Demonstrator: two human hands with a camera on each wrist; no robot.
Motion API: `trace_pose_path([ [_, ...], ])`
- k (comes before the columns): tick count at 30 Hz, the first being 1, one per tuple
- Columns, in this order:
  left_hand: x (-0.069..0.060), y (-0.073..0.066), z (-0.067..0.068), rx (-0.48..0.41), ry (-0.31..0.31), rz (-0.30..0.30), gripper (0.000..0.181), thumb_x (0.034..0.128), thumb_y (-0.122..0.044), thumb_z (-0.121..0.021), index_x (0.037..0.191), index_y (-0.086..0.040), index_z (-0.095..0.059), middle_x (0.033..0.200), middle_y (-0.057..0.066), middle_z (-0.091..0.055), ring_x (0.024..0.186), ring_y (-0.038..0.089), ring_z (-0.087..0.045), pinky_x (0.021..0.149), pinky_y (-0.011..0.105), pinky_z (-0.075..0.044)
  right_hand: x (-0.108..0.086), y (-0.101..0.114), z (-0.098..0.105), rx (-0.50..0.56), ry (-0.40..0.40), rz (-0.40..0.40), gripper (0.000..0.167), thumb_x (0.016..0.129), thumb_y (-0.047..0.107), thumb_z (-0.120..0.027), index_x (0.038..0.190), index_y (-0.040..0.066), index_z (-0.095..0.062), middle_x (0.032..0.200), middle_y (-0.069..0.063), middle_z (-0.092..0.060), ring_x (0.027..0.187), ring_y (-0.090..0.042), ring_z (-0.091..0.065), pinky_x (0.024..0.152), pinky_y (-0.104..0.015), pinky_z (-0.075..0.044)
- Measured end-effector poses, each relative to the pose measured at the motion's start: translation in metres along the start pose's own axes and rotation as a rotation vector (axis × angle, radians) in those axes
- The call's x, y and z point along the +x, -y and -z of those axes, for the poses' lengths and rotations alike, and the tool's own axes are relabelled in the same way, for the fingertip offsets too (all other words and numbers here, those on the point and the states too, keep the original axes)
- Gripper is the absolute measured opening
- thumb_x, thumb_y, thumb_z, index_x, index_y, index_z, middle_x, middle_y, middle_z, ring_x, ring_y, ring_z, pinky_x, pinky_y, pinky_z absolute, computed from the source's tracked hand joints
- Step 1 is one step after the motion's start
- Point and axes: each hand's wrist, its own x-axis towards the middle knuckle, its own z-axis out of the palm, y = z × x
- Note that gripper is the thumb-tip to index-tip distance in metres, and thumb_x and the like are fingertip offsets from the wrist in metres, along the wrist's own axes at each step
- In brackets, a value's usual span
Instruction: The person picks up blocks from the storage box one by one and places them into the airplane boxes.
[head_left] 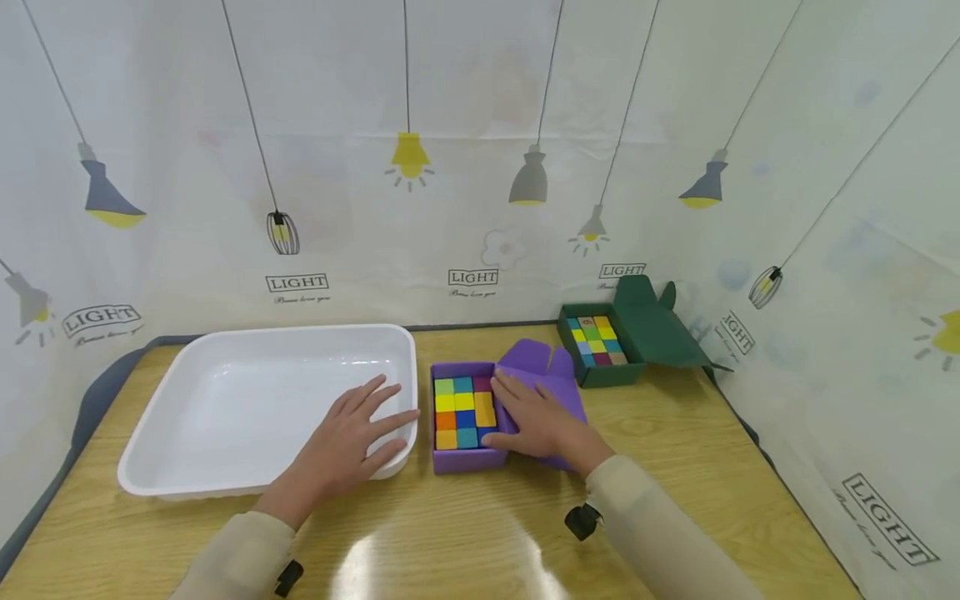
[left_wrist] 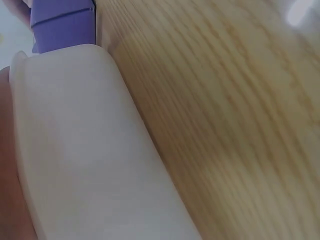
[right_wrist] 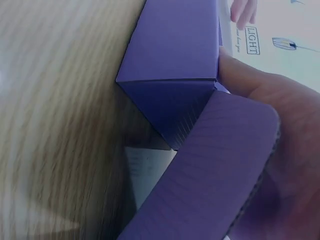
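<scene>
A purple cardboard box (head_left: 468, 462) sits mid-table, packed with rows of coloured blocks (head_left: 465, 402). Its purple lid (head_left: 561, 385) is folded out to the right. My right hand (head_left: 536, 423) lies over the box's right edge and the lid, with extended fingers; the thumb reaches over the front right blocks. In the right wrist view a lid flap (right_wrist: 220, 150) partly covers that hand. Left of the box stands a white plastic tray (head_left: 225, 400). My left hand (head_left: 348, 442) has its fingers spread over the tray's front right corner and holds nothing; whether it touches the rim I cannot tell.
A green box (head_left: 602, 377) of coloured blocks stands at the back right, its green lid (head_left: 663, 333) opened rightward. The wooden table (head_left: 420, 533) ends at a wall sheet (head_left: 345, 167) printed with lamps.
</scene>
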Motion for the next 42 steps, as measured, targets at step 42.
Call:
trace_pose_path([
  [42,-0.004,0.015,0.0,-0.044,-0.01,0.075,0.038,0.0976,-0.045,-0.052,0.134,-0.036,-0.058,0.15,0.008,-0.046,0.149,0.031,-0.024,0.116,0.055,-0.026,0.015,0.06,-0.02,-0.194,0.048,0.252,0.074,0.099,0.058,-0.038,0.158,0.024,-0.008,0.166,0.003,-0.009,0.154,-0.023,-0.006,0.124,-0.056,-0.001],
])
